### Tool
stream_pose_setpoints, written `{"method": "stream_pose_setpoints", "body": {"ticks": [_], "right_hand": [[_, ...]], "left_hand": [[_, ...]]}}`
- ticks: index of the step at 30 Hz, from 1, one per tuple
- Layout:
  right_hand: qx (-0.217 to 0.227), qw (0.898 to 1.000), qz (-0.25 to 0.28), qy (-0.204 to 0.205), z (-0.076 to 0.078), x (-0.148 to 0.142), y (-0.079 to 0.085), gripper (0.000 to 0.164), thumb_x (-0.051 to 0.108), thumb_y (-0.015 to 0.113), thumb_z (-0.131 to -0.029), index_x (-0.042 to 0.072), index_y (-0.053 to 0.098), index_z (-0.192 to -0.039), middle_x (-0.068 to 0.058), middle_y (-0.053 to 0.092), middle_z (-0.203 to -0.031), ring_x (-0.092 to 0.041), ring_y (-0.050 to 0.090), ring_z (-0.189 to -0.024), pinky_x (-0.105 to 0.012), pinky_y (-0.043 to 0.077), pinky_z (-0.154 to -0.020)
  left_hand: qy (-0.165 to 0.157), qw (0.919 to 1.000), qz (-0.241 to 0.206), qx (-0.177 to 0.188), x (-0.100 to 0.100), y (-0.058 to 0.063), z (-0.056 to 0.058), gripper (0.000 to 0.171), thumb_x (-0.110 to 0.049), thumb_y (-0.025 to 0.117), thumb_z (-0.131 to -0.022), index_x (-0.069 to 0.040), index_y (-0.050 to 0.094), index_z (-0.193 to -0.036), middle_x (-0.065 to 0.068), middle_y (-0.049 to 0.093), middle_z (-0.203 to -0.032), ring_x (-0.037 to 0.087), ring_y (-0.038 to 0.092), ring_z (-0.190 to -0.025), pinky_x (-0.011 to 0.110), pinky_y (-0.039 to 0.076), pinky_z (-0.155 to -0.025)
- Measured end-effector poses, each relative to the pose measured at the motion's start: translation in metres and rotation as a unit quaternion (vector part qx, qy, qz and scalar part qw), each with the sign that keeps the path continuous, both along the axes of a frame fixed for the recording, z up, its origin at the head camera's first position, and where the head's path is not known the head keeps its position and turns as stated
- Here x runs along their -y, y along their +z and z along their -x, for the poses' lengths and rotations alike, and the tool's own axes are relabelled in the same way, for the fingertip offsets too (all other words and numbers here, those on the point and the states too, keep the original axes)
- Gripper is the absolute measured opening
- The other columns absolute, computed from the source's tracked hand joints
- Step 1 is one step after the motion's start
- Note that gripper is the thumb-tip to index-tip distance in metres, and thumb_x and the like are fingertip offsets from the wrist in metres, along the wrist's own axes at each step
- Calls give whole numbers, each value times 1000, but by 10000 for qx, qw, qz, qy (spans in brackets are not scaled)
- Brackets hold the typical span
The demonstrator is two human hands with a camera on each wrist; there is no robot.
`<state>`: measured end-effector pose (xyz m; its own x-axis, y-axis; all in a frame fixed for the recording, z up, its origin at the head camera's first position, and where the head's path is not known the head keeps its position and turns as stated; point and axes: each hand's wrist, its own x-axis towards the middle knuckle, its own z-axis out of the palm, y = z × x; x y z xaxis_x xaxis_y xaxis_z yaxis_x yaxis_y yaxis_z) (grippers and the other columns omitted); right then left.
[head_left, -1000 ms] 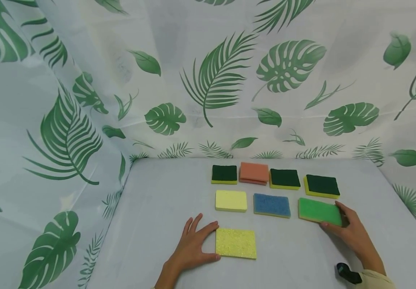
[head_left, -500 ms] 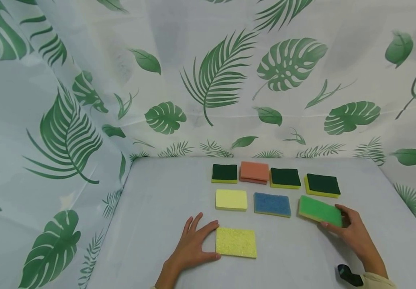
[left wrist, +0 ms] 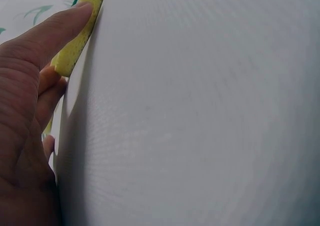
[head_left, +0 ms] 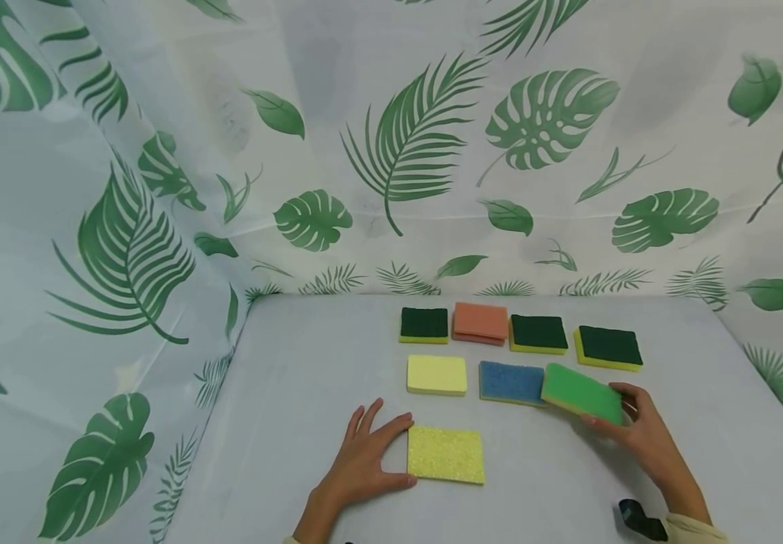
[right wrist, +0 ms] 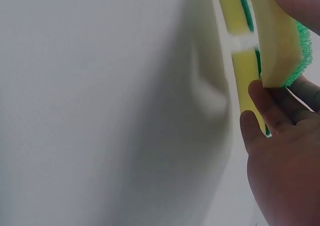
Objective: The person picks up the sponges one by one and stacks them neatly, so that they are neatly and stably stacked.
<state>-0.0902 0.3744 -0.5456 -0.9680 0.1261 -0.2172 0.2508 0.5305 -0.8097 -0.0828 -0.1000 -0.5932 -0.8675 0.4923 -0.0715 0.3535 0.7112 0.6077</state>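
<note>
In the head view my right hand (head_left: 639,434) pinches a green-topped scrub sponge (head_left: 582,393) by its right end, thumb on the near side and fingers on the far side. The sponge is tilted and raised, its left end overlapping a blue-topped sponge (head_left: 510,382). Its pale yellow foam side (right wrist: 280,40) shows in the right wrist view. My left hand (head_left: 357,468) holds a speckled yellow sponge (head_left: 446,455) at its left corners, index finger at the far one and thumb at the near one. The left wrist view shows the thumb (left wrist: 60,30) against the sponge's edge.
A pale yellow sponge (head_left: 436,375) lies left of the blue one. Behind stands a row: dark green scrub sponges (head_left: 424,323), (head_left: 538,332), (head_left: 609,346) and an orange stack (head_left: 480,323). A leaf-patterned curtain (head_left: 391,151) borders the white table (head_left: 296,355).
My right hand has lifted the green sponge off the table, tilted it and carried it left toward the blue sponge. My left hand and the speckled yellow sponge have stayed in place.
</note>
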Motion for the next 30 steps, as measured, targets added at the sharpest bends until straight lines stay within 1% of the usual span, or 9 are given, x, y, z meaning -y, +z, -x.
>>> {"method": "stream_pose_setpoints", "body": {"ticks": [5, 8, 20, 30], "right_hand": [[-243, 9993, 119, 248, -1, 18, 0, 99, 26, 82, -97, -14, 16, -159, -41, 22, -160, -66, 21, -147, -79, 24, -115], [-296, 9989, 98, 341, -2, 28, -1, 98, 28, 83, -96, -14, 18, -158, -40, 24, -159, -65, 23, -147, -79, 26, -115], [-154, 9989, -175, 399, -2, 57, 8, 104, 36, 86, -92, -13, 21, -157, -38, 29, -158, -63, 27, -146, -78, 29, -115], [-340, 9980, -215, 489, -3, 74, 7, 100, 36, 88, -91, -11, 26, -155, -35, 34, -155, -60, 31, -145, -77, 29, -115]], "left_hand": [[-21, 9999, -42, -113, 1, 0, 0, 88, -72, 75, -85, -32, 52, -159, -14, 50, -161, 31, 14, -163, 58, 1, -129], [-26, 9999, -51, -107, 1, -2, 0, 88, -73, 74, -85, -32, 52, -159, -15, 50, -161, 31, 14, -163, 58, 1, -129], [-9, 10000, 48, 10, 0, -2, 0, 89, -77, 71, -85, -34, 51, -160, -18, 47, -163, 28, 11, -164, 56, -2, -130], [21, 10000, 41, 50, 0, -2, 0, 88, -76, 72, -84, -36, 51, -160, -18, 47, -163, 28, 11, -164, 56, -2, -130]]}}
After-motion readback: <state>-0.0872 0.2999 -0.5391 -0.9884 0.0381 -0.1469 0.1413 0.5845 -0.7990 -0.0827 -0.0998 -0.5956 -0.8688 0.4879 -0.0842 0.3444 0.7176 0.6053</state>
